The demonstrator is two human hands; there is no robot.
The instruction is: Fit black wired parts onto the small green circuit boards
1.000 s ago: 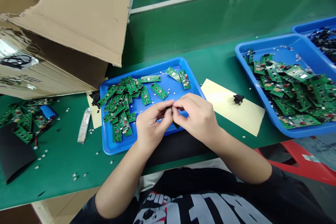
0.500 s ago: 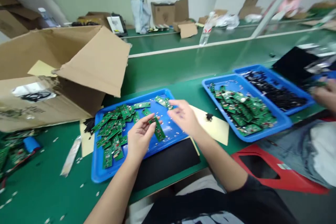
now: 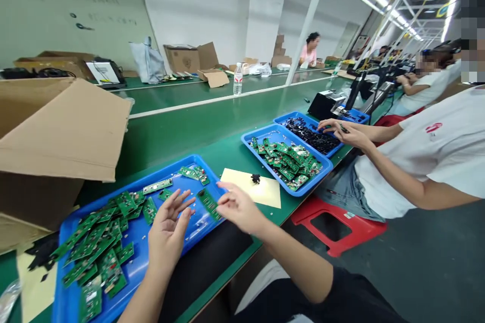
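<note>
L hand point(image 3: 168, 224) open, fingers spread, empty, over tray point(image 3: 68, 303). R hand point(image 3: 237, 207) loosely curled beside PCB point(image 3: 209, 203); grip can't tell. Step: between boards. Next: pinch one PCB cleanly.

Tray point(image 3: 70, 303): glossy blue plastic.
Boards point(image 3: 94, 242): green, seemingly matt laminate.
Box point(image 3: 56, 131): rough brown cardboard.
Desk point(image 3: 182, 136): smooth green, slight sheen.
Sheet point(image 3: 265, 193): matt yellowish paper.
Stool point(image 3: 356, 229): glossy red plastic.

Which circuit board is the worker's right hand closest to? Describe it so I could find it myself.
Start at the blue tray nearest the camera, heaped with green boards at its left end. Follow it to its right end, where the right hand hovers. The board lies just left of those fingers, alone and slanted on bare blue, apart from the heap.
</note>
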